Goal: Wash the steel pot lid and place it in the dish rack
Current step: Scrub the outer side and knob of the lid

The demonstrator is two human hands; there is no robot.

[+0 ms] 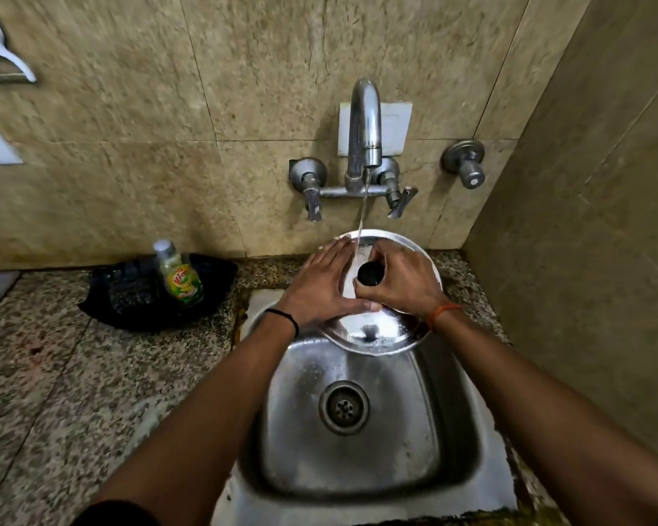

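Steel pot lid (380, 336) under tap (365, 123) stream above sink (304, 430), right hand (403, 282) fingers gripping black knob (370, 274), left hand (320, 286) flat, fingers extended on lid.

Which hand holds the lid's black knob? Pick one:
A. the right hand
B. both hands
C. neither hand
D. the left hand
A: the right hand has its grip closed around the black knob of the steel pot lid, while the left hand lies flat and open on the lid's surface under the water stream.
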